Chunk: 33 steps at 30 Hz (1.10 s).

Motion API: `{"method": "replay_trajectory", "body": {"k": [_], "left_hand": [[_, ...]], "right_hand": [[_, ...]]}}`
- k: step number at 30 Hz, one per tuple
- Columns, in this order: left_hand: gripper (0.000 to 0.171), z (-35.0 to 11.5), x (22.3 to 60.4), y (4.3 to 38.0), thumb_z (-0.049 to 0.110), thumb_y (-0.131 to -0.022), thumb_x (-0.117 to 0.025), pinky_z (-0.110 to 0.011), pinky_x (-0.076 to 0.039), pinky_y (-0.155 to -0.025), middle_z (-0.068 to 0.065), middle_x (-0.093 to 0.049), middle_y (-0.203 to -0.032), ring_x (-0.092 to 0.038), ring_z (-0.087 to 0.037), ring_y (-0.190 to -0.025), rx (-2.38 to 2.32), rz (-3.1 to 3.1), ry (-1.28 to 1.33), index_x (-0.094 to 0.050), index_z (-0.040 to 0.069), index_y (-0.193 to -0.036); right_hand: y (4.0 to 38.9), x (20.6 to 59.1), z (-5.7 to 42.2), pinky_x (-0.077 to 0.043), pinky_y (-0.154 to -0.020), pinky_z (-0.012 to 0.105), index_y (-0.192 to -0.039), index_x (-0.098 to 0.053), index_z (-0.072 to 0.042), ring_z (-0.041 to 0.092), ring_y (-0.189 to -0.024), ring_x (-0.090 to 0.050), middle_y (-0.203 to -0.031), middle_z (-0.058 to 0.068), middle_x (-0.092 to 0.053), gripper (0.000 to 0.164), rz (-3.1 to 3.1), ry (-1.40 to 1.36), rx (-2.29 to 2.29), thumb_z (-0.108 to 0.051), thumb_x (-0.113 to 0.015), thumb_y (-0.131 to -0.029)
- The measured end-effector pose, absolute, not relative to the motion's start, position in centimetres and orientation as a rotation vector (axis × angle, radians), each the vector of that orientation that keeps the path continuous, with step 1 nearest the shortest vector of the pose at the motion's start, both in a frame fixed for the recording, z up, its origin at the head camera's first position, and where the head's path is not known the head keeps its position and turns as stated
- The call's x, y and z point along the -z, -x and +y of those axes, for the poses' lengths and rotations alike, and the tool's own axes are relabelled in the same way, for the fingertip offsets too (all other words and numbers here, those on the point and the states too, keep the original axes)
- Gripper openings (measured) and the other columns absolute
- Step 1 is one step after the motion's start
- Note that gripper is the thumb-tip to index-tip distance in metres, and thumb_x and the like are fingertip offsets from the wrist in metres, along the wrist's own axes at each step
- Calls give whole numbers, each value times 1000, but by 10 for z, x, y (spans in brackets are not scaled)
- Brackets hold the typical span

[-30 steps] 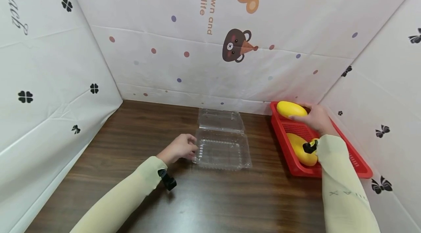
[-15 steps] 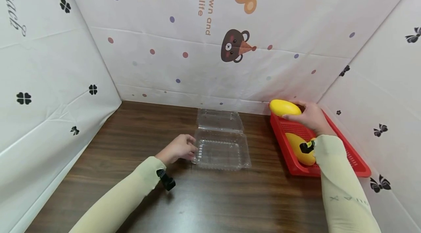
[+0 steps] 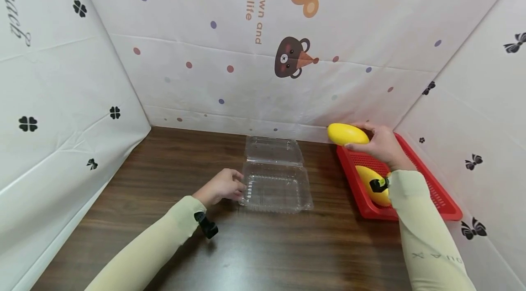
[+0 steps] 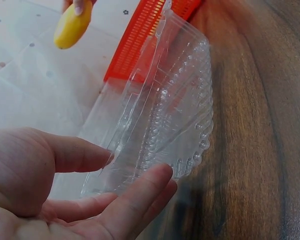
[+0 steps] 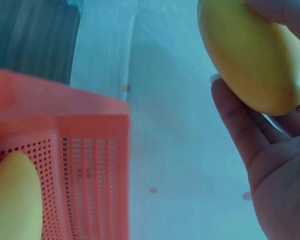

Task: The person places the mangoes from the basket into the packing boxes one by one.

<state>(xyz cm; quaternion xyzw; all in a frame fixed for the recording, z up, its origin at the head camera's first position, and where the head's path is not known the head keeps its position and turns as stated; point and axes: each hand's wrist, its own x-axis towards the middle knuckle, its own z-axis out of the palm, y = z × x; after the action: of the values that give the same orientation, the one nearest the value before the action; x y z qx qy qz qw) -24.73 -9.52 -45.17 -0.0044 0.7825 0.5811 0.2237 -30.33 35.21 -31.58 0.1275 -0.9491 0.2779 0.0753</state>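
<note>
A smooth yellow mango (image 3: 348, 134) is gripped between the thumb and fingers of my right hand (image 3: 382, 147), raised over the far left corner of the red basket (image 3: 353, 190). The right wrist view shows the fingers curled under the mango (image 5: 255, 60). A second mango (image 3: 373, 186) lies in the basket, partly hidden by the right wrist. My left hand (image 3: 222, 187) pinches the left edge of a clear plastic clamshell box (image 3: 275, 190), its thumb on the rim and fingers against the outer side in the left wrist view. The box lies with its lid (image 3: 274, 150) folded back.
The brown wooden table (image 3: 255, 250) meets a white printed cloth wall (image 3: 205, 76) at the back, with similar cloth on both sides. The basket stands against the right cloth, its rim raised above the table. Black cameras are strapped to both wrists.
My right hand has lifted the mango and carried it left, out of the basket past its far corner. The left hand has stayed at the box's edge.
</note>
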Motion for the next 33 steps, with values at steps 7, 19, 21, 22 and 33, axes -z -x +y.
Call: {"method": "replay_trajectory", "body": {"k": [7, 19, 21, 22, 33], "left_hand": [[43, -95, 453, 248, 1, -96, -66, -35, -65, -73, -21, -68, -108, -72, -22, -82, -1609, 2157, 22, -53, -8, -136], [42, -95, 455, 248, 1, -97, -66, -35, -65, -73, -22, -68, -110, -71, -22, -82, -1609, 2158, 5, -53, -9, -136], [43, -94, 455, 248, 1, -97, -66, -34, -65, -72, -22, -68, -110, -71, -22, -82, -1616, 2152, 2, -53, -9, -136], [43, -94, 455, 247, 1, -96, -66, -34, -65, -72, -22, -68, -111, -71, -22, -82, -1619, 2150, 1, -53, -10, -136], [44, -96, 451, 245, 0, -97, -64, -34, -65, -73, -23, -69, -113, -73, -24, -88, -1614, 2160, -40, -51, -11, -137]], "right_hand": [[300, 316, 344, -51, -79, 14, -139, -63, -22, 23, -100, -57, -123, 4, -66, 71, -2837, -423, -850, -52, -85, -78], [299, 322, 328, -54, -80, 17, -133, -66, -27, 19, -99, -59, -125, -4, -69, 63, -2794, -549, -945, -45, -88, -78], [298, 322, 325, -55, -80, 18, -133, -66, -27, 19, -99, -60, -125, -4, -68, 64, -2798, -558, -953, -45, -89, -77], [297, 322, 323, -55, -80, 18, -134, -66, -27, 19, -99, -60, -125, -4, -68, 64, -2801, -561, -950, -46, -89, -77], [291, 322, 304, -56, -81, 20, -135, -67, -25, 21, -99, -60, -129, -1, -68, 68, -2836, -597, -978, -46, -90, -75]]}}
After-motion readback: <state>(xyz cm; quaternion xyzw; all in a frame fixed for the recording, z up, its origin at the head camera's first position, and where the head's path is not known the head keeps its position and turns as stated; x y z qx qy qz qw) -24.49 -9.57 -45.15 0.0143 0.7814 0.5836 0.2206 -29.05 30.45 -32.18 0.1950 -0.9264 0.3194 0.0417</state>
